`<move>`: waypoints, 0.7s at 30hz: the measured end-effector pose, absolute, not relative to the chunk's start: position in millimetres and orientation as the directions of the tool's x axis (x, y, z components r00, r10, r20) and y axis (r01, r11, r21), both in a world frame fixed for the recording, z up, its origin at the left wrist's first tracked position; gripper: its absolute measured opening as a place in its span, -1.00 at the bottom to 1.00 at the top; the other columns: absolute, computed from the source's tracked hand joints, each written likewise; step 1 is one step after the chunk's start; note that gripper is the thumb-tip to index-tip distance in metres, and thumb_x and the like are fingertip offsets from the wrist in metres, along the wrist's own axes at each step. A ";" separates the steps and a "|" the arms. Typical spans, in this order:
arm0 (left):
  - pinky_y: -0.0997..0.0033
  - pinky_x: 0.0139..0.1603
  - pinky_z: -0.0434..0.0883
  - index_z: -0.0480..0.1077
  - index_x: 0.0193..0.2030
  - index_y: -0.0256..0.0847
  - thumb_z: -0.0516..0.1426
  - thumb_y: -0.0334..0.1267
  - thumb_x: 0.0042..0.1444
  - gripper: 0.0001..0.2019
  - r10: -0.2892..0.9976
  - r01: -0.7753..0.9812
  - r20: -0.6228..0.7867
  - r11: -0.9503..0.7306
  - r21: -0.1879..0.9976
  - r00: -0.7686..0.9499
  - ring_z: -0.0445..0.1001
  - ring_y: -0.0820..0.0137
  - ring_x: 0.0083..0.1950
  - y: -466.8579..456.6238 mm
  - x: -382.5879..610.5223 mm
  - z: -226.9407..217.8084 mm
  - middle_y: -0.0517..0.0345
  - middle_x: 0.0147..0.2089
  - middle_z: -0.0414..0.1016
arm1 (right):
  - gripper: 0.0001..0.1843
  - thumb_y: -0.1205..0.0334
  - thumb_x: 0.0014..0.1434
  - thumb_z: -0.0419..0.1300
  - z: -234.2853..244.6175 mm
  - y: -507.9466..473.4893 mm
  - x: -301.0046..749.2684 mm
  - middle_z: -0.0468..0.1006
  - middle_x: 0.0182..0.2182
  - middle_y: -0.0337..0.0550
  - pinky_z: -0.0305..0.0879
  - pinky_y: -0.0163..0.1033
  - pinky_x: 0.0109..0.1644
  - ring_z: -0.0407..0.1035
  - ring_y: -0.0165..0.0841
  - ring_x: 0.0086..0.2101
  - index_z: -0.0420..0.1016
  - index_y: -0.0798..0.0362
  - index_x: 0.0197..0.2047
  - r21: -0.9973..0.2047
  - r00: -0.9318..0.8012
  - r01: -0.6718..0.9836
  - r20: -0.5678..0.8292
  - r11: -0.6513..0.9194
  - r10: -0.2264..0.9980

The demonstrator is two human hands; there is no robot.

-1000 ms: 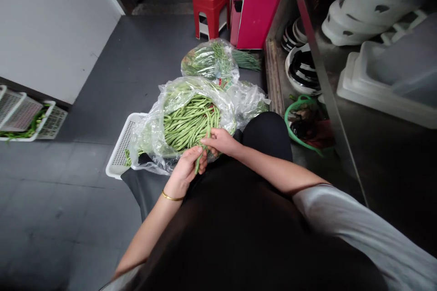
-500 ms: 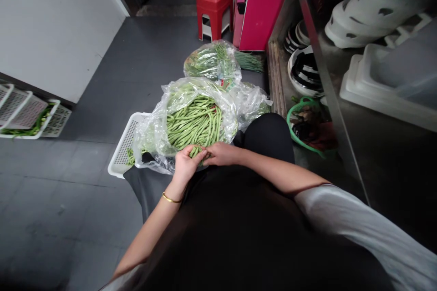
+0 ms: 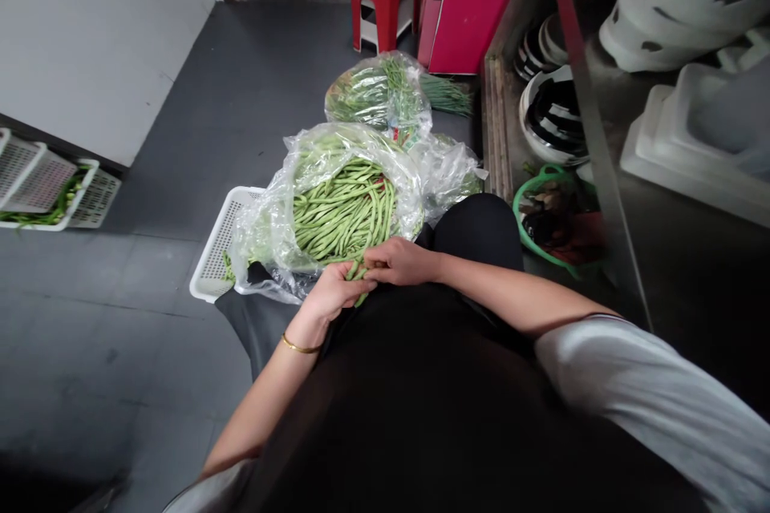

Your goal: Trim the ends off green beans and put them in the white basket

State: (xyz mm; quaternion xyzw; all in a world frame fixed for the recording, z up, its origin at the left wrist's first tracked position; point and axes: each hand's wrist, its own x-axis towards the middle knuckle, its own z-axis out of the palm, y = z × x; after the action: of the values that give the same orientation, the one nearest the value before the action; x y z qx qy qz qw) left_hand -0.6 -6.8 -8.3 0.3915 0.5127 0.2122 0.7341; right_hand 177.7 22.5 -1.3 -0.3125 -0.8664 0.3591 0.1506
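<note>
Fingers of the right hand (image 3: 406, 263) sit a little higher against the left hand (image 3: 330, 292) than half a second earlier, and green ends now poke out below; the left hand is closed round the held beans (image 3: 356, 272), and the right pinches them from the other side; they lie between the two hands at the near edge of the clear bag (image 3: 282, 216), long axis running from bag toward body; whether they reach back into the bean pile (image 3: 340, 212) I cannot tell; the right hand looks nearer to that pile, which fills the bag's mouth.

Past the bag's left edge shows a white basket (image 3: 224, 212), with green pieces (image 3: 227, 264) by its near right corner; beyond the bag's far edge is a second bag (image 3: 361, 92) of greens; rightward, a green basket (image 3: 523, 232) holds dark, unclear things.
</note>
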 end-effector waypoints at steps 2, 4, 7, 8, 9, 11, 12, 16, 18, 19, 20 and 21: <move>0.63 -0.75 -0.15 0.31 -0.54 -0.30 0.33 -0.32 -0.30 -0.74 0.694 -0.074 -0.623 0.687 0.723 0.361 -0.07 0.70 -0.74 -5.2 0.9 -11.5 0.40 -0.71 0.10 | -0.78 0.22 0.22 0.04 -4.8 19.8 173.1 0.37 -0.55 -0.26 0.00 -0.37 -0.41 0.21 -0.47 -0.51 0.30 0.12 -0.43 -0.667 -0.694 0.499 0.075 0.553 0.716; 0.66 -0.76 -0.17 0.30 -0.54 -0.31 0.34 -0.35 -0.32 -0.73 0.688 -0.192 -0.653 0.721 0.666 0.318 -0.09 0.73 -0.74 -3.1 3.5 -15.5 0.41 -0.70 0.09 | -0.77 0.24 0.24 -0.02 -8.3 17.1 168.6 0.39 -0.53 -0.20 -0.01 -0.34 -0.41 0.24 -0.44 -0.50 0.30 0.13 -0.42 -0.584 -0.655 0.565 0.112 0.583 0.747; 0.69 -0.78 -0.18 0.26 -0.55 -0.30 0.32 -0.41 -0.33 -0.72 0.655 -0.349 -0.708 0.749 0.563 0.263 -0.08 0.74 -0.74 1.3 3.9 -22.2 0.43 -0.68 0.06 | -0.75 0.25 0.26 -0.07 -11.3 21.6 166.3 0.44 -0.48 -0.10 0.02 -0.31 -0.42 0.30 -0.36 -0.45 0.32 0.14 -0.39 -0.441 -0.667 0.634 0.104 0.635 0.738; 0.70 -0.78 -0.18 0.25 -0.55 -0.29 0.31 -0.41 -0.32 -0.72 0.646 -0.396 -0.720 0.748 0.533 0.252 -0.08 0.74 -0.74 3.1 2.5 -24.2 0.43 -0.68 0.06 | -0.74 0.24 0.26 -0.08 -11.1 27.0 166.1 0.45 -0.46 -0.07 0.04 -0.30 -0.42 0.32 -0.34 -0.43 0.34 0.14 -0.36 -0.405 -0.662 0.662 0.079 0.631 0.745; 0.70 -0.78 -0.17 0.25 -0.55 -0.29 0.30 -0.39 -0.30 -0.74 0.637 -0.436 -0.729 0.746 0.503 0.249 -0.07 0.74 -0.74 4.9 0.4 -26.0 0.42 -0.67 0.06 | -0.76 0.24 0.26 -0.08 -10.2 34.6 165.4 0.47 -0.41 -0.04 0.07 -0.29 -0.41 0.35 -0.32 -0.40 0.35 0.15 -0.30 -0.378 -0.646 0.694 0.048 0.612 0.762; 0.69 -0.79 -0.13 0.25 -0.56 -0.29 0.26 -0.34 -0.24 -0.78 0.633 -0.501 -0.722 0.738 0.453 0.280 0.02 0.69 -0.72 8.2 -4.2 -28.3 0.37 -0.66 0.10 | -0.79 0.23 0.23 -0.02 -7.5 55.7 158.5 0.49 -0.27 0.02 0.15 -0.28 -0.37 0.38 -0.28 -0.34 0.33 0.16 -0.15 -0.356 -0.591 0.757 -0.017 0.548 0.806; 0.67 -0.79 -0.07 0.25 -0.57 -0.28 0.23 -0.32 -0.22 -0.80 0.639 -0.524 -0.704 0.733 0.434 0.310 0.10 0.65 -0.69 9.5 -6.3 -28.8 0.32 -0.64 0.15 | -0.74 0.23 0.20 0.04 -6.1 68.1 151.1 0.48 -0.19 0.05 0.20 -0.26 -0.34 0.39 -0.26 -0.30 0.30 0.15 -0.06 -0.367 -0.566 0.775 -0.041 0.515 0.823; 0.55 -0.66 0.25 0.21 -0.61 -0.26 0.20 -0.33 -0.23 -0.80 0.677 -0.577 -0.623 0.709 0.406 0.393 0.37 0.43 -0.50 10.1 -9.8 -28.6 0.16 -0.55 0.31 | -0.58 0.22 0.16 0.15 -3.6 114.2 99.5 0.42 -0.04 0.09 0.30 -0.16 -0.16 0.37 -0.18 -0.14 0.26 0.20 0.06 -0.581 -0.528 0.692 -0.003 0.429 0.849; 0.56 -0.67 0.23 0.21 -0.60 -0.26 0.22 -0.32 -0.21 -0.78 0.629 -0.547 -0.628 0.757 0.358 0.460 0.32 0.47 -0.57 7.8 -10.4 -29.1 0.21 -0.59 0.27 | -0.60 0.18 0.20 0.13 -2.9 128.1 75.6 0.40 -0.02 0.04 0.33 -0.11 -0.09 0.36 -0.21 -0.10 0.29 0.20 0.06 -0.637 -0.521 0.650 0.024 0.415 0.853; 0.59 -0.71 0.17 0.22 -0.59 -0.26 0.23 -0.31 -0.19 -0.78 0.594 -0.525 -0.632 0.786 0.326 0.498 0.25 0.52 -0.63 6.3 -10.9 -29.8 0.26 -0.63 0.20 | -0.61 0.16 0.22 0.12 -2.6 131.6 68.6 0.39 -0.02 0.00 0.34 -0.09 -0.07 0.35 -0.23 -0.09 0.30 0.18 0.06 -0.652 -0.521 0.636 0.031 0.412 0.853; 0.62 -0.75 0.09 0.23 -0.58 -0.27 0.24 -0.30 -0.16 -0.77 0.559 -0.500 -0.637 0.813 0.297 0.530 0.17 0.57 -0.68 5.0 -11.6 -30.7 0.30 -0.66 0.13 | -0.63 0.15 0.22 0.11 -2.5 132.5 65.9 0.40 -0.02 -0.04 0.35 -0.08 -0.06 0.36 -0.25 -0.09 0.32 0.16 0.05 -0.662 -0.521 0.627 0.035 0.410 0.853; 0.64 -0.77 0.02 0.24 -0.57 -0.28 0.24 -0.29 -0.13 -0.77 0.534 -0.482 -0.645 0.831 0.279 0.547 0.10 0.61 -0.71 4.0 -12.5 -31.8 0.34 -0.68 0.08 | -0.66 0.15 0.22 0.11 -3.0 130.5 67.9 0.41 -0.05 -0.06 0.36 -0.09 -0.07 0.36 -0.25 -0.11 0.35 0.15 0.01 -0.674 -0.517 0.619 0.038 0.404 0.855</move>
State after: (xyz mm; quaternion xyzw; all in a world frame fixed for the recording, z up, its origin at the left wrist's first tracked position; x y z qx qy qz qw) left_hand -12.5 4.0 -31.8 0.0345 0.3784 0.2890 0.8787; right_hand 67.9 130.5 -3.0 -0.4518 -0.8155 0.3061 0.1929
